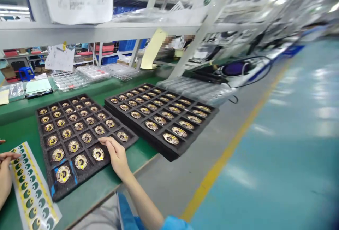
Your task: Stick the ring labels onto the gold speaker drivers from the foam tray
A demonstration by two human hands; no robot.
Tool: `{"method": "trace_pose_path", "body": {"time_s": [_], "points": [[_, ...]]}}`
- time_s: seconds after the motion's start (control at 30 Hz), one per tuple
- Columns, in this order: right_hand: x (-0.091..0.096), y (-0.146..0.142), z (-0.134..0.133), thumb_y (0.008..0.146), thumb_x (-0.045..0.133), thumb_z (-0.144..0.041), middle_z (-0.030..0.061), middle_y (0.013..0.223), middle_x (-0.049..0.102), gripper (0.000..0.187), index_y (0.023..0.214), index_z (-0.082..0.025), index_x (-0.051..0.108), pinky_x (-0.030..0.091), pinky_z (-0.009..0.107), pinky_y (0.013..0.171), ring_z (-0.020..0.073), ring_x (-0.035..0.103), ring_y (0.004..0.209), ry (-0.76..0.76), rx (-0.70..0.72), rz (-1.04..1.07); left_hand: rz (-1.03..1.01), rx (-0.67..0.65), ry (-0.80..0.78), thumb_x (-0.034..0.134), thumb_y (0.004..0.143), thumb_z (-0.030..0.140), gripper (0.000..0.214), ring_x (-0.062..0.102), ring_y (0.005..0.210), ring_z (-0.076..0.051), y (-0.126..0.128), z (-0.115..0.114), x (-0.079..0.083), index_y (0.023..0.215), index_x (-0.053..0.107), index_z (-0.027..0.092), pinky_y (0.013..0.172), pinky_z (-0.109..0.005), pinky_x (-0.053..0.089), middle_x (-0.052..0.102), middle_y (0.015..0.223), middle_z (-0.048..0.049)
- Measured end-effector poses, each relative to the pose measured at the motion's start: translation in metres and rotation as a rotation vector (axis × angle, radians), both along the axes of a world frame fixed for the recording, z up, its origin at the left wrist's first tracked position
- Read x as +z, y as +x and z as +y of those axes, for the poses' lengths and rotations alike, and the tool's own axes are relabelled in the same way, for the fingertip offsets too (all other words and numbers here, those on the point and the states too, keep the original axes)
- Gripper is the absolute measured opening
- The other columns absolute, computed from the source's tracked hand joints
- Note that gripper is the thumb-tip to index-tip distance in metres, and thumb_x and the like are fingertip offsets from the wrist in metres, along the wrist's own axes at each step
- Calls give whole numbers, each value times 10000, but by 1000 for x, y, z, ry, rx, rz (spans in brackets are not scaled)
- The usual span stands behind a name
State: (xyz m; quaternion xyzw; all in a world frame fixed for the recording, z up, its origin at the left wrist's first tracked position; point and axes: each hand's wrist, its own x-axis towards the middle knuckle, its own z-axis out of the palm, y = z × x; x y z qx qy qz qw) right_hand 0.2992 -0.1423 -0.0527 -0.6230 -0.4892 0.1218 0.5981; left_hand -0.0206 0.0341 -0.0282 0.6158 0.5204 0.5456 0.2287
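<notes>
A second black tray (161, 117) overhangs the green bench (23, 108); clear trays (69, 80) lie behind; farther right, perhaps a looped cable (261, 76).

You get bright overhead light; glare streaks the floor (278, 145) at right, and far right edges blur and stretch.

Both bare: right hand (116, 155), left hand (4, 178), the latter half cut by the frame edge. Right forearm bare up to a bright blue sleeve (176, 223) at the elbow. Blue hem (127, 216) over grey fabric (100, 217), probably trousers, view blurry there.
</notes>
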Motion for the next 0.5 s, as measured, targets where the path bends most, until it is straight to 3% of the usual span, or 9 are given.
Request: {"method": "trace_pose_path", "body": {"time_s": [0.13,0.3,0.4,0.5], "points": [[-3,-4,5,983,345,-369,85,944,677,338,936,-193,629,526,334,820,201,646,903,133,-55,62,259,60,90,435,660,313,179,601,619,-205,-3,4,9,631,597,242,610,-312,472,643,633,30],[-4,-4,1,951,413,-382,70,896,677,307,888,-195,649,518,342,790,204,648,839,168,10,76,500,5,76,472,660,364,275,625,633,-206,-9,-13,36,702,677,186,575,-269,445,706,682,-32],[-7,-3,-2,951,401,-387,73,892,675,322,878,-193,647,516,345,778,207,649,833,166,44,77,602,-76,49,526,699,377,251,651,652,-197,-16,-59,43,750,709,212,607,-268,488,734,779,-16],[-10,-3,-4,938,419,-397,78,899,675,319,869,-192,653,500,364,789,220,643,843,153,74,49,734,-198,149,623,754,377,182,696,746,-204,-17,-128,27,849,708,249,651,-280,541,721,908,-4]]}}
